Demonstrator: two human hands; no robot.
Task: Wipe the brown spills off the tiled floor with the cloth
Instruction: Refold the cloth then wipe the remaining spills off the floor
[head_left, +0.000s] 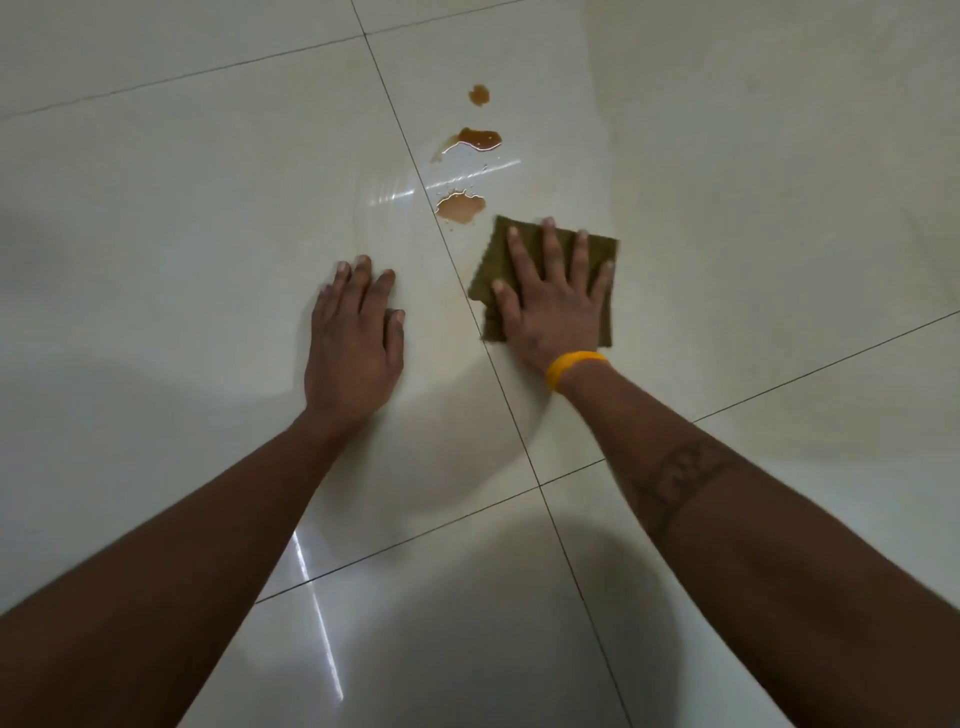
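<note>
The right hand (553, 306) lies flat on the cloth (498, 249) on the floor (208, 208); three spills (460, 207) sit just beyond, the left hand (353, 343) lies leftward.

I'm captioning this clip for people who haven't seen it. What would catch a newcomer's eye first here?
Three brown liquid spills stand out on the glossy pale tiled floor, strung in a line just right of a grout line. Right below the nearest one, the right hand, with a yellow wristband, presses flat on an olive-green square cloth. The left hand rests bare on the next tile.
</note>
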